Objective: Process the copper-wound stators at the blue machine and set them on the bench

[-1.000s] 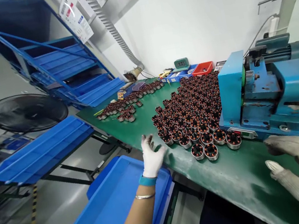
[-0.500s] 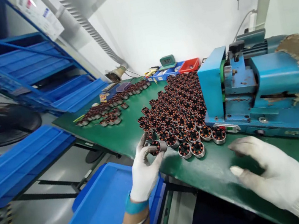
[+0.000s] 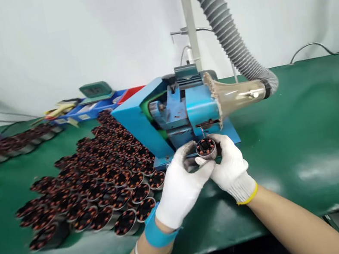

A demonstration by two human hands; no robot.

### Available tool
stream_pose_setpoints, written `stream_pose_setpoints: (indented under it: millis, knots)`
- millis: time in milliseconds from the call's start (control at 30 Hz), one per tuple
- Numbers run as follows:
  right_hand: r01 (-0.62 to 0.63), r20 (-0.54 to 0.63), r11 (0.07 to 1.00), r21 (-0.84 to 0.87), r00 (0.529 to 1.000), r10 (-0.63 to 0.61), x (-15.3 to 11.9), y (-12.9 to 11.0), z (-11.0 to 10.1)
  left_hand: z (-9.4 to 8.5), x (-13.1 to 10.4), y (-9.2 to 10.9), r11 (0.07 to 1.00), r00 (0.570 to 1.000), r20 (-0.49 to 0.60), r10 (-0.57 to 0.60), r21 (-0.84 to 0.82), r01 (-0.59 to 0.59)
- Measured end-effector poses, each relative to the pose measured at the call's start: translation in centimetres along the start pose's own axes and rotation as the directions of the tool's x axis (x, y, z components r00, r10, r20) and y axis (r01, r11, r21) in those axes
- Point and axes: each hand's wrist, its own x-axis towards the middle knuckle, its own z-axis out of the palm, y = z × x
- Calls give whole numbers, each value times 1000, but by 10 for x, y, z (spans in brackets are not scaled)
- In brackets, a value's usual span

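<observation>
Both my hands wear white gloves and meet in front of the blue machine (image 3: 179,107). Between them is a round metal part (image 3: 206,148) with a black and copper-coloured inside, its open face turned up. My left hand (image 3: 184,183) grips it from the left, and my right hand (image 3: 230,164) holds its right side. Thin wires rise from the part near a dark slot in the machine. Many similar parts (image 3: 99,174) stand packed together on the green table to the left.
A clear funnel (image 3: 239,95) on the machine's right joins a grey ribbed hose (image 3: 221,12). Behind the parts are a blue bin (image 3: 91,111), a red bin (image 3: 131,93) and a green clock (image 3: 96,90). The green table's front edge (image 3: 291,223) runs below my forearms.
The view has swung right. My left hand has brought a part from the group's front edge to the machine, and my right hand, open before, has closed on it too.
</observation>
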Motion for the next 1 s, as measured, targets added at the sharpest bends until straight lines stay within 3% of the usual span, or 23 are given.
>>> stream_pose_setpoints:
  millis: [133, 333, 533, 833, 1000]
  knots:
    - [-42, -81, 999, -28, 996, 39, 13, 1, -4, 14, 19, 12, 1000, 995, 98, -6, -27, 9]
    - [-91, -97, 994, -56, 992, 85, 26, -4, -5, 22, 33, 10, 998, 998, 25, 65, -17, -65]
    - [116, -64, 991, -63, 991, -120, 27, 12, -9, 26, 28, 0, 991, 994, 5, 111, -69, -111]
    - [115, -47, 992, -57, 992, -118, 20, 13, -10, 23, 21, -4, 988, 989, 37, 142, -74, -139]
    - [246, 12, 968, -50, 969, -245, 13, 13, -9, 11, 22, -4, 989, 985, 145, 97, -123, -79]
